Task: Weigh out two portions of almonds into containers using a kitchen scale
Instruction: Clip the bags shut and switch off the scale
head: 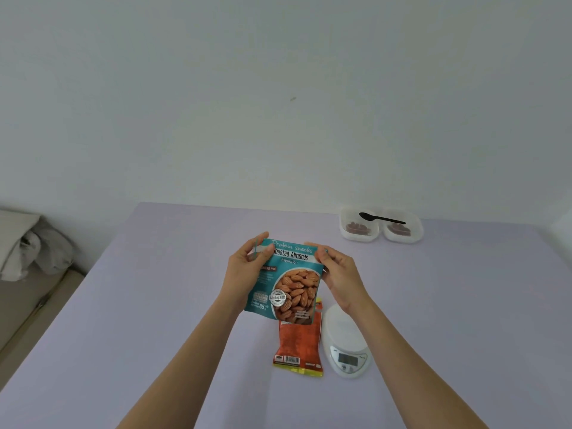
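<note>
The almond pouch (284, 280) looks like printed plastic film with a soft sheen and light creases, and the orange pouch (298, 345) is a similar glossy film. The kitchen scale (340, 332) is smooth white plastic with a faint gloss, the left container (359, 235) and the right container (404, 236) are cloudy translucent plastic, and the spoon (382, 218) is shiny black plastic. The surface (154, 305) has a smooth, matt lilac covering, the wall (278, 88) is matt and pale, and the cloth (34, 246) is crumpled, dull and greyish.
</note>
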